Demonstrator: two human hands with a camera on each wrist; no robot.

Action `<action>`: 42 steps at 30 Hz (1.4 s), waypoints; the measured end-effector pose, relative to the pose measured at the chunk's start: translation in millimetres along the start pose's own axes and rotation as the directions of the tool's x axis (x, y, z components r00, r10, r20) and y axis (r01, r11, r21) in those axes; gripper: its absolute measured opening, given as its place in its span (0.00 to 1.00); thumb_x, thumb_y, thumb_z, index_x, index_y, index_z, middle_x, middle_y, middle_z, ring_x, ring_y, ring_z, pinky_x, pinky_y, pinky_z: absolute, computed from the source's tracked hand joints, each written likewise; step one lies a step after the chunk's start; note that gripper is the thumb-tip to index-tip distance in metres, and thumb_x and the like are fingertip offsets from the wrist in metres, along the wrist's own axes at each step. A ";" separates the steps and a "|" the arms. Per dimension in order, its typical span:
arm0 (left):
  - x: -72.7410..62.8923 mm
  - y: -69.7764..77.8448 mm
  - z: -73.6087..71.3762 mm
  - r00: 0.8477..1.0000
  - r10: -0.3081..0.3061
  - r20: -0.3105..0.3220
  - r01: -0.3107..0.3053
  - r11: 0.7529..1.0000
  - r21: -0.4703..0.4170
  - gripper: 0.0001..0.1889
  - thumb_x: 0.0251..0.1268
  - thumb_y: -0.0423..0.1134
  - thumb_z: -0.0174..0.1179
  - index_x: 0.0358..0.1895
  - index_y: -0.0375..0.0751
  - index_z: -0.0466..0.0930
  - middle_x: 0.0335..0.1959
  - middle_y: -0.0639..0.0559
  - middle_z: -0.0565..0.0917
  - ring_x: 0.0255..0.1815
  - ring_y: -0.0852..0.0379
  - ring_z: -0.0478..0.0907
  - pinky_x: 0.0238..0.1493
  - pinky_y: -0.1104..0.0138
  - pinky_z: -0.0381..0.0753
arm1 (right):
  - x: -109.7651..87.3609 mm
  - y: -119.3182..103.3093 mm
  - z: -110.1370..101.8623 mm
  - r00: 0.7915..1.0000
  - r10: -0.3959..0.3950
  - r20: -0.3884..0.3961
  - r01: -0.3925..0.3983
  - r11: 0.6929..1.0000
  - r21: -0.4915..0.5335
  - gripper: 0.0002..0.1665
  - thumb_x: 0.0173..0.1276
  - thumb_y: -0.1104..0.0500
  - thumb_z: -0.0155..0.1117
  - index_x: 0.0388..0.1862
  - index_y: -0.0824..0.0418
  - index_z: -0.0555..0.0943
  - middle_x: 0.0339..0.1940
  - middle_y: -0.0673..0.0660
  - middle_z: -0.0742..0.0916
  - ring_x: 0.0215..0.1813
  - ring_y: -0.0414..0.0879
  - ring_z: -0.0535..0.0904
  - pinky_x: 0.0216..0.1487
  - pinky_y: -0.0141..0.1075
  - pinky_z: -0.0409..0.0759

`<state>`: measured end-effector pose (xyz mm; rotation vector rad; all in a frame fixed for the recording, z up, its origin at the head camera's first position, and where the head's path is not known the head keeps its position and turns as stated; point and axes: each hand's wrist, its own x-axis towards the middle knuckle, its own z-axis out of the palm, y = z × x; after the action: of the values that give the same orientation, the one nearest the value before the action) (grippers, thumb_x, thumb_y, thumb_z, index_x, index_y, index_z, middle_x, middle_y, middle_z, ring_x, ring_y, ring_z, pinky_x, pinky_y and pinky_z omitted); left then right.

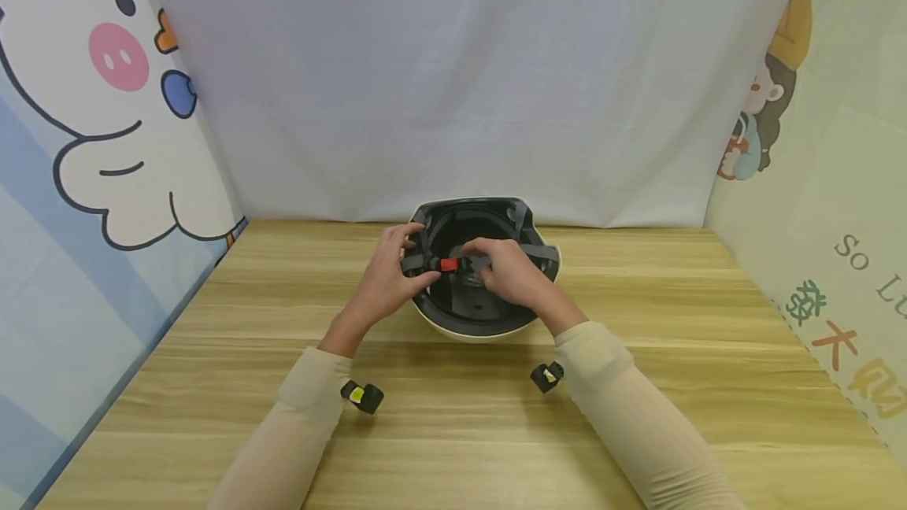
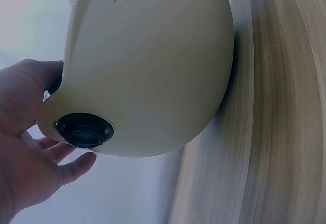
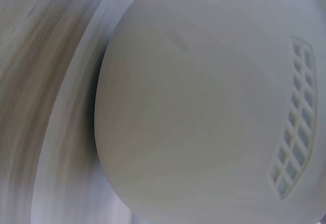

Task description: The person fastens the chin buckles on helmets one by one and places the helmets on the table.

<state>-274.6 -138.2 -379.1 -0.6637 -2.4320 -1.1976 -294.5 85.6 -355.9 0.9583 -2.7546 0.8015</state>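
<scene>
A cream helmet [image 1: 476, 334] lies upside down on the table, its black lining facing up. Across its opening runs a grey chin strap [image 1: 538, 252] with a red and black buckle [image 1: 449, 264]. My left hand [image 1: 386, 274] is at the left rim, thumb close to the buckle and the other fingers spread apart from it, near a round black knob [image 2: 84, 130] on the shell. With curled fingers my right hand [image 1: 512, 272] holds the strap's right part beside the buckle; its exact fingertip contact is partly hidden. Only the vented shell [image 3: 204, 107] shows in the right wrist view.
The wood-grain table [image 1: 453, 431] extends around the helmet. Behind it hangs a pale curtain [image 1: 453, 85]. Printed cartoon panels stand at left [image 1: 92, 179] and right [image 1: 815, 203]. A small black device [image 1: 363, 397] is on the left sleeve, another [image 1: 547, 376] on the right.
</scene>
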 end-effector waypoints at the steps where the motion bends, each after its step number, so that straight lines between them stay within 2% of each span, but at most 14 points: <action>1: -0.1 0.1 0.0 1.000 -0.003 0.001 0.003 1.000 -0.001 0.37 0.53 0.41 0.69 0.65 0.40 0.62 0.59 0.42 0.63 0.53 0.46 0.68 0.45 0.53 0.73 | -0.2 -0.2 -0.5 1.000 0.000 -0.006 0.000 1.000 0.000 0.24 0.60 0.75 0.55 0.55 0.62 0.77 0.51 0.56 0.82 0.47 0.48 0.78 0.44 0.41 0.75; 3: -0.1 0.1 0.1 1.000 -0.010 0.001 0.010 1.000 -0.001 0.37 0.53 0.40 0.69 0.65 0.40 0.62 0.60 0.42 0.63 0.54 0.46 0.68 0.46 0.53 0.73 | -0.7 -0.6 -1.8 1.000 0.004 -0.015 -0.004 1.000 -0.008 0.25 0.60 0.75 0.53 0.56 0.62 0.77 0.51 0.56 0.82 0.37 0.46 0.78 0.37 0.39 0.73; 7: 0.0 0.4 -0.1 1.000 -0.012 0.004 0.012 1.000 -0.009 0.37 0.53 0.40 0.69 0.66 0.39 0.62 0.60 0.41 0.63 0.55 0.45 0.68 0.46 0.53 0.73 | -1.7 -2.2 -5.9 1.000 0.020 -0.022 -0.020 1.000 -0.007 0.24 0.61 0.74 0.54 0.56 0.62 0.77 0.50 0.58 0.81 0.20 0.43 0.69 0.28 0.37 0.68; 9: 0.2 0.6 -0.2 1.000 -0.012 0.006 0.012 1.000 -0.014 0.37 0.53 0.40 0.69 0.66 0.39 0.62 0.60 0.41 0.63 0.55 0.45 0.68 0.47 0.53 0.73 | -2.1 -2.6 -8.4 0.999 0.019 -0.030 -0.019 1.000 -0.006 0.22 0.62 0.71 0.58 0.56 0.62 0.77 0.51 0.58 0.81 0.24 0.43 0.74 0.31 0.37 0.71; 12: 0.3 0.8 -0.1 1.000 -0.012 0.009 0.012 1.000 -0.018 0.37 0.53 0.40 0.69 0.66 0.39 0.62 0.60 0.41 0.63 0.55 0.44 0.68 0.47 0.53 0.73 | -2.4 -2.5 -12.0 0.999 0.017 -0.033 -0.018 1.000 -0.004 0.24 0.61 0.62 0.67 0.57 0.62 0.76 0.52 0.58 0.81 0.40 0.47 0.79 0.41 0.41 0.75; 14: 0.3 0.7 -0.1 1.000 -0.011 0.010 0.011 1.000 -0.020 0.37 0.53 0.40 0.69 0.66 0.38 0.61 0.60 0.40 0.62 0.55 0.44 0.68 0.47 0.52 0.72 | -2.3 -2.5 -14.0 0.999 0.009 -0.036 -0.009 1.000 -0.009 0.29 0.57 0.56 0.71 0.57 0.62 0.76 0.54 0.57 0.80 0.53 0.50 0.76 0.50 0.44 0.73; 15: 0.1 0.9 -0.2 1.000 -0.009 0.009 0.009 1.000 -0.021 0.37 0.53 0.40 0.69 0.66 0.38 0.61 0.60 0.40 0.62 0.55 0.44 0.68 0.47 0.52 0.72 | -2.3 -2.5 -15.0 0.999 0.006 -0.035 -0.006 1.000 -0.014 0.31 0.56 0.53 0.72 0.57 0.62 0.76 0.54 0.57 0.80 0.55 0.50 0.75 0.52 0.44 0.72; 20: 0.1 0.8 0.3 1.000 -0.002 0.000 0.002 1.000 -0.021 0.37 0.53 0.40 0.70 0.65 0.38 0.62 0.60 0.40 0.63 0.55 0.44 0.68 0.47 0.52 0.72 | -3.8 -1.5 -21.1 0.999 -0.016 -0.029 0.014 0.998 -0.061 0.39 0.53 0.43 0.72 0.59 0.62 0.74 0.56 0.57 0.79 0.57 0.50 0.73 0.53 0.43 0.71; 24: 0.8 -0.5 1.0 1.000 -0.011 -0.001 0.011 1.000 -0.021 0.36 0.53 0.40 0.69 0.65 0.38 0.62 0.60 0.41 0.63 0.55 0.44 0.68 0.48 0.52 0.71 | -6.4 0.7 -28.7 0.999 -0.023 -0.033 0.018 0.991 -0.131 0.42 0.52 0.40 0.71 0.60 0.63 0.73 0.57 0.58 0.78 0.58 0.51 0.71 0.56 0.44 0.69; 28: 1.3 -1.4 1.3 1.000 -0.030 0.002 0.030 0.999 -0.022 0.36 0.53 0.40 0.69 0.65 0.40 0.62 0.61 0.41 0.61 0.57 0.45 0.66 0.48 0.52 0.72 | -9.3 5.8 -36.8 0.997 -0.044 -0.066 0.028 0.974 -0.226 0.45 0.51 0.38 0.71 0.61 0.63 0.73 0.59 0.60 0.76 0.65 0.55 0.64 0.63 0.50 0.58; 31: 1.1 -1.8 1.4 0.999 -0.039 0.006 0.039 0.999 -0.018 0.36 0.54 0.41 0.68 0.65 0.41 0.62 0.63 0.41 0.59 0.59 0.44 0.65 0.49 0.51 0.72 | -11.8 12.0 -41.1 0.995 -0.054 -0.080 0.030 0.964 -0.265 0.47 0.50 0.37 0.70 0.62 0.64 0.71 0.63 0.61 0.73 0.69 0.56 0.57 0.65 0.54 0.50; 36: 0.4 -1.9 1.6 0.999 -0.034 0.000 0.034 0.999 -0.004 0.36 0.54 0.43 0.68 0.65 0.40 0.62 0.63 0.41 0.57 0.60 0.42 0.62 0.52 0.50 0.69 | -16.8 22.6 -45.9 0.995 -0.048 -0.092 0.022 0.965 -0.261 0.51 0.50 0.35 0.69 0.66 0.63 0.68 0.68 0.61 0.67 0.71 0.55 0.52 0.65 0.56 0.49; 42: 0.6 -2.8 1.4 0.999 -0.035 -0.009 0.035 0.999 0.011 0.35 0.55 0.43 0.68 0.65 0.40 0.62 0.66 0.40 0.54 0.64 0.44 0.57 0.56 0.48 0.65 | -20.7 31.3 -50.5 0.995 -0.046 -0.091 0.027 0.979 -0.202 0.53 0.51 0.36 0.70 0.68 0.64 0.65 0.71 0.60 0.62 0.72 0.58 0.48 0.65 0.55 0.51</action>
<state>-276.7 -138.4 -381.4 -0.6134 -2.4504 -1.1975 -300.1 143.7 -332.3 0.9040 -2.6649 0.5354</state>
